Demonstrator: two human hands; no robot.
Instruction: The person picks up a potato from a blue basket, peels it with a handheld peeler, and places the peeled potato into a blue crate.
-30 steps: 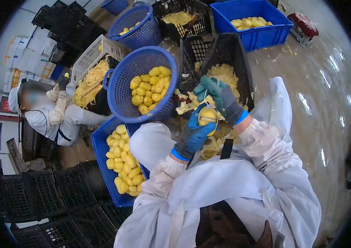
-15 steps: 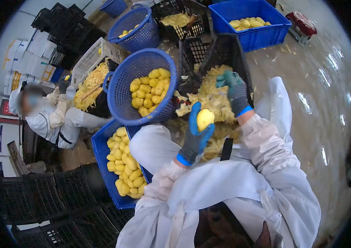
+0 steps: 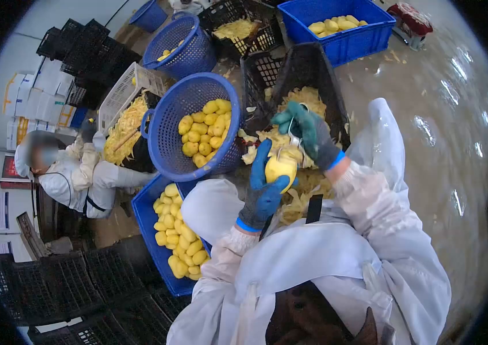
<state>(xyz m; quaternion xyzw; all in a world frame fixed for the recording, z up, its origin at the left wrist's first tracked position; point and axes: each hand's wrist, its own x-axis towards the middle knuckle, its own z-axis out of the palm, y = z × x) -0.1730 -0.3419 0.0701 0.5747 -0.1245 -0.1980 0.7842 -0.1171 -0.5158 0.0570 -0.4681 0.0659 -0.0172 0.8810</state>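
Observation:
A yellow potato (image 3: 281,171) sits in my left hand (image 3: 262,198), with the blue-gloved fingers wrapped around it. My right hand (image 3: 317,138), in a green and grey glove, is closed on a metal peeler (image 3: 294,133). The peeler's head is close against the potato's upper end; its blade is hard to make out. Under both hands lie pale peelings (image 3: 304,103), partly inside a black crate (image 3: 320,63). Part of the potato is hidden by my left fingers.
A round blue basket (image 3: 160,123) of potatoes stands left of the crate. A blue bin (image 3: 178,282) of peeled potatoes is by my knee; another blue bin (image 3: 359,43) is at the back. At left, a person (image 3: 68,172) sits beside a heap of peelings (image 3: 124,129).
My right hand has moved down and left, bringing the peeler to the potato. My left hand has turned the potato slightly and shifted a little left. The view has tilted slightly.

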